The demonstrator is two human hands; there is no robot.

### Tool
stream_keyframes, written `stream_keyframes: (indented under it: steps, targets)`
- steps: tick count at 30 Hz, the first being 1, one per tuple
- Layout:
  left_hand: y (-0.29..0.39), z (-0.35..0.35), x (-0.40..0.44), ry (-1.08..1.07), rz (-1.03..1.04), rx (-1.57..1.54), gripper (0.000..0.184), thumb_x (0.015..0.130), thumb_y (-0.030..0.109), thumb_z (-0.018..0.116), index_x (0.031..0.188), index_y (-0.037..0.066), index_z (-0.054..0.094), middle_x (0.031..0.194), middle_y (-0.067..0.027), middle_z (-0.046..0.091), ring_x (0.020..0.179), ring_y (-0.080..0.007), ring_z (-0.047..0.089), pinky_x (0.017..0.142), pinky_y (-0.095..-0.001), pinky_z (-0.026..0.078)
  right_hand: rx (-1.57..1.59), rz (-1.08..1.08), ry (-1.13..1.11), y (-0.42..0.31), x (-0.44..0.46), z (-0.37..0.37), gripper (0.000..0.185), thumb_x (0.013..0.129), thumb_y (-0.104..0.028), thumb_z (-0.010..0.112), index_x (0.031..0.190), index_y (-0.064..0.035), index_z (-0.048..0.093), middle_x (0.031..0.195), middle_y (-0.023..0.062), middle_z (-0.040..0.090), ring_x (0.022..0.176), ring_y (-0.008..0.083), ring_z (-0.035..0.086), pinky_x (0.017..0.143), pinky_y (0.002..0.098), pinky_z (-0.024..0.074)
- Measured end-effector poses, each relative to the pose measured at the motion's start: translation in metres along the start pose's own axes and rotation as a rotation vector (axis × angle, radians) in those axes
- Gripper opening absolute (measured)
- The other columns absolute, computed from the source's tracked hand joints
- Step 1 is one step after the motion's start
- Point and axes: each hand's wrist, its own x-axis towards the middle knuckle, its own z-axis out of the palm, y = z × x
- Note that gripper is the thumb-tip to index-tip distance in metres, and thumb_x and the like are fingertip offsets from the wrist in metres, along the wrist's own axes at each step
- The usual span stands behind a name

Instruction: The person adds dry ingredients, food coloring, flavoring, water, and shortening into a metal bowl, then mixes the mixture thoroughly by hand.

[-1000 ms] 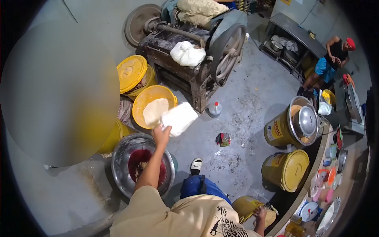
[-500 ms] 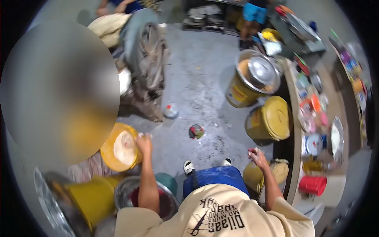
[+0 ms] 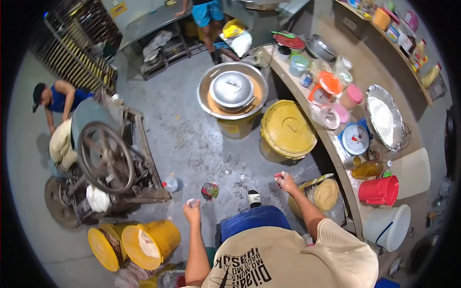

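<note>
My left hand point(image 3: 192, 210) is in the air over the floor, its fingers curled in and pale at the tips. It is nearest to a yellow bucket point(image 3: 169, 238) with white powder point(image 3: 148, 243) inside, a plastic bottle point(image 3: 172, 183) and a crumpled red and green scrap point(image 3: 209, 191) on the floor. My right hand point(image 3: 286, 183) is at the right with bent, whitened fingers drawn together. Near it stand a container topped with a tan mass point(image 3: 326, 195) and a lidded yellow bucket point(image 3: 288, 129). What either hand holds, if anything, is too small to make out.
At the right, a counter point(image 3: 331, 139) carries a dial scale point(image 3: 355, 139), a metal basin of white powder point(image 3: 382, 117), a red container point(image 3: 379, 190) and several tubs. A machine with a large wheel point(image 3: 106, 152) stands left. Two people point(image 3: 67, 98) are farther off.
My view has turned right and moved forward. My left hand has come away from the yellow bucket of powder. My right hand is now beside the tan-topped container and counter.
</note>
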Motion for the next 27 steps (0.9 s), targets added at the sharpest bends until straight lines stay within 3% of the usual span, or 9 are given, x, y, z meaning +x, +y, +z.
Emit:
stream_keyframes:
  steps: [2, 5, 8, 11, 16, 20, 23, 26, 27]
  targets:
    - [0.013, 0.018, 0.017, -0.027, -0.086, -0.086, 0.025, 0.083, 0.013, 0.081, 0.100, -0.002, 0.070, 0.090, -0.0067, 0.069, 0.078, -0.0169, 0.063, 0.074, -0.0321, 0.052, 0.008, -0.009, 0.031, 0.006, 0.011, -0.024, 0.024, 0.094, -0.017, 0.065, 0.113, -0.0011, 0.066, 0.082, 0.0071, 0.069, 0.067, 0.0152, 0.067, 0.058, 0.0313, 0.0537]
    - [0.063, 0.039, 0.025, -0.098, -0.236, -0.139, 0.016, 0.086, 0.012, 0.078, 0.095, 0.003, 0.069, 0.082, -0.0006, 0.066, 0.073, -0.0101, 0.058, 0.063, -0.0273, 0.046, 0.109, 0.175, 0.026, 0.003, 0.026, -0.044, 0.023, 0.093, -0.016, 0.066, 0.111, -0.0014, 0.066, 0.082, 0.0077, 0.069, 0.065, 0.0151, 0.066, 0.056, 0.0314, 0.0535]
    - [0.096, 0.063, 0.033, -0.178, -0.270, -0.158, 0.015, 0.088, 0.013, 0.076, 0.097, 0.005, 0.068, 0.085, -0.0001, 0.066, 0.074, -0.0104, 0.061, 0.062, -0.0273, 0.047, 0.013, 0.206, 0.059, 0.082, 0.079, -0.029, 0.022, 0.091, -0.015, 0.066, 0.109, -0.0021, 0.066, 0.082, 0.0074, 0.069, 0.063, 0.0152, 0.065, 0.053, 0.0310, 0.0529]
    - [0.113, 0.085, 0.063, -0.274, -0.260, -0.138, 0.016, 0.089, 0.014, 0.075, 0.100, 0.007, 0.067, 0.090, -0.0007, 0.068, 0.078, -0.0136, 0.067, 0.064, -0.0295, 0.051, 0.154, 0.331, 0.044, 0.066, 0.106, -0.024, 0.022, 0.090, -0.015, 0.066, 0.108, -0.0029, 0.066, 0.081, 0.0071, 0.069, 0.061, 0.0154, 0.064, 0.050, 0.0314, 0.0521]
    - [0.143, 0.134, 0.153, -0.440, -0.221, -0.118, 0.011, 0.091, 0.012, 0.073, 0.097, 0.009, 0.064, 0.090, -0.0009, 0.068, 0.076, -0.0128, 0.067, 0.062, -0.0279, 0.051, 0.178, 0.339, 0.037, 0.007, 0.180, -0.021, 0.020, 0.091, -0.016, 0.066, 0.107, -0.0046, 0.066, 0.080, 0.0053, 0.068, 0.058, 0.0143, 0.063, 0.047, 0.0298, 0.0492]
    - [0.190, 0.205, 0.228, -0.533, -0.355, -0.254, 0.009, 0.090, 0.011, 0.070, 0.098, 0.008, 0.066, 0.080, 0.0003, 0.065, 0.066, -0.0142, 0.064, 0.057, -0.0263, 0.050, 0.432, 0.437, 0.073, -0.014, 0.233, -0.020, 0.026, 0.092, -0.017, 0.068, 0.115, -0.0056, 0.063, 0.080, 0.0057, 0.068, 0.056, 0.0154, 0.063, 0.045, 0.0311, 0.0495]
    - [0.188, 0.273, 0.320, -0.720, -0.470, -0.416, 0.021, 0.090, 0.010, 0.069, 0.111, 0.009, 0.063, 0.088, -0.0033, 0.066, 0.071, -0.0177, 0.066, 0.058, -0.0261, 0.051, 0.665, 0.489, 0.140, -0.046, 0.288, -0.006, 0.034, 0.091, -0.017, 0.069, 0.122, -0.0063, 0.059, 0.085, 0.0069, 0.067, 0.061, 0.0167, 0.064, 0.049, 0.0340, 0.0524]
    - [0.196, 0.324, 0.409, -0.707, -0.600, -0.493, 0.036, 0.089, 0.009, 0.068, 0.123, 0.011, 0.056, 0.103, -0.0074, 0.067, 0.081, -0.0221, 0.068, 0.059, -0.0299, 0.053, 0.883, 0.518, 0.199, -0.087, 0.333, 0.000, 0.043, 0.090, -0.016, 0.069, 0.129, -0.0076, 0.054, 0.093, 0.0078, 0.065, 0.071, 0.0181, 0.065, 0.056, 0.0368, 0.0558]
    - [0.214, 0.341, 0.427, -0.726, -0.551, -0.476, 0.039, 0.089, 0.006, 0.066, 0.125, 0.011, 0.054, 0.106, -0.0082, 0.066, 0.084, -0.0235, 0.068, 0.060, -0.0316, 0.054, 0.958, 0.497, 0.233, -0.106, 0.351, 0.004, 0.045, 0.089, -0.015, 0.068, 0.130, -0.0074, 0.053, 0.096, 0.0088, 0.065, 0.074, 0.0194, 0.066, 0.059, 0.0380, 0.0567]
